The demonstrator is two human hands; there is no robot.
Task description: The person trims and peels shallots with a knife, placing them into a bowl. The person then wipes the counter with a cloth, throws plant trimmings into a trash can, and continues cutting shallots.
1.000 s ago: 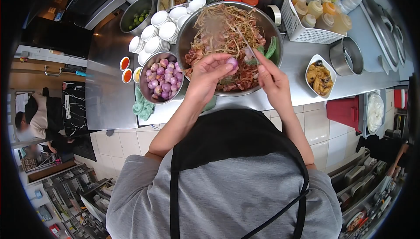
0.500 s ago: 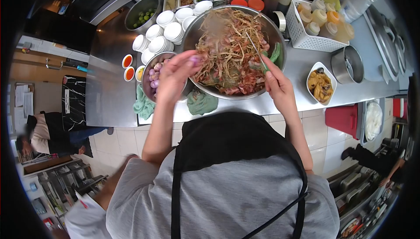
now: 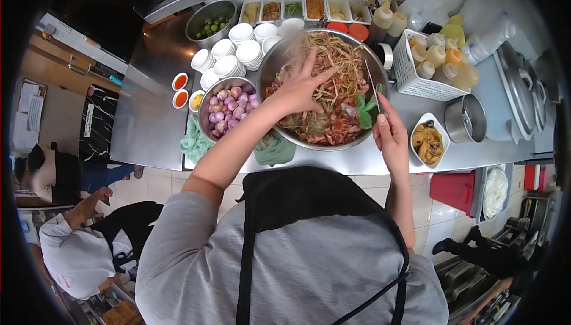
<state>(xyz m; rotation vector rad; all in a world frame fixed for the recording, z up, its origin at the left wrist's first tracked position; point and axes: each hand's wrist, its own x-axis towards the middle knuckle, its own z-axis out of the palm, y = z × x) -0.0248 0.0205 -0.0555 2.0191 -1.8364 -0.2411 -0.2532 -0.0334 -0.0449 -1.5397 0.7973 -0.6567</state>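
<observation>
Left hand (image 3: 297, 90) open, fingers spread, over the peelings (image 3: 348, 84) in the large bowl (image 3: 275, 64); contact cannot be told. Right hand (image 3: 391, 137) closed on the handle of the knife (image 3: 370, 75), blade angled above that bowl's right side. Shallots (image 3: 229, 108) in a small bowl (image 3: 204, 120) just left of it, near the bench's (image 3: 458, 157) front edge, beside a green cloth (image 3: 193, 140)

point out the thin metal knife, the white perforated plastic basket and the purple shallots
Thin metal knife (image 3: 371, 79): head view, middle of the blade
White perforated plastic basket (image 3: 426, 88): head view, front wall
Purple shallots (image 3: 232, 105): head view, one near the pile's middle
</observation>
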